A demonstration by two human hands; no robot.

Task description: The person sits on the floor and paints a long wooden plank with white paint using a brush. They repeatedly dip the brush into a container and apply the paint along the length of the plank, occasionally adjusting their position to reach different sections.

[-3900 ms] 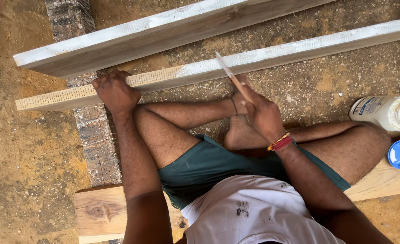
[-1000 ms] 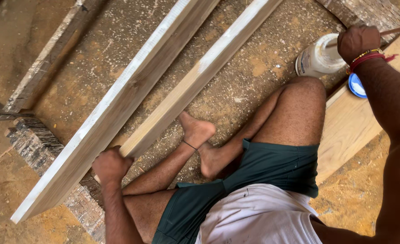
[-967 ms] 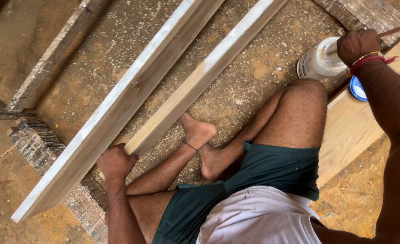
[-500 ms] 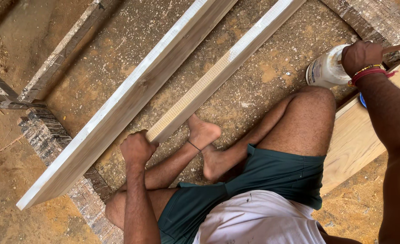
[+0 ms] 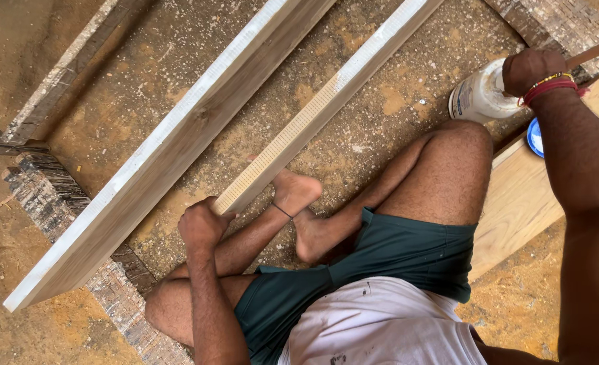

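Your left hand [image 5: 201,226]: fingers clenched around the near end of the narrow ribbed plank [image 5: 326,105], which runs away from you up and to the right, just beside your bare foot [image 5: 296,192].

Wide pale board [image 5: 171,145]: lies alongside the plank on its left, near end resting on a patterned block [image 5: 42,189].

Your right hand [image 5: 529,69]: fingers closed on a thin flat stick [image 5: 593,52], resting against the white bottle [image 5: 478,98] lying on the sawdust-covered floor [image 5: 394,101].

Blue lid [image 5: 535,137]: on the light wooden board [image 5: 516,203] beneath your right thigh, just beside the bottle.
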